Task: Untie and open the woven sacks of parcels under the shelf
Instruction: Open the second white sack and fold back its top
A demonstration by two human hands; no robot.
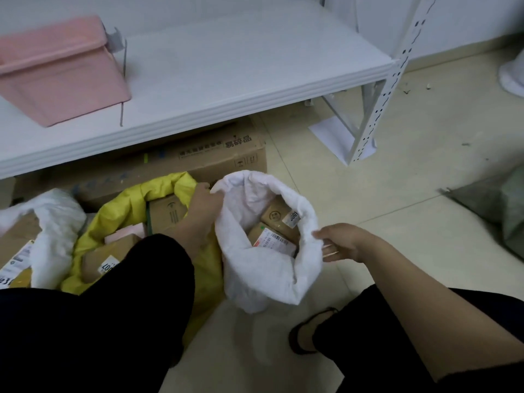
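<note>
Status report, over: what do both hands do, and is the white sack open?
Left hand grips white sack rim, right hand pinches opposite rim. Mouth open, parcels showing. Yellow sack close beside, no obstruction.

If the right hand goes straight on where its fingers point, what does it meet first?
The right hand meets the white sack first: its fingers seem to pinch the right rim. Beyond, probably the labelled parcels inside.
</note>
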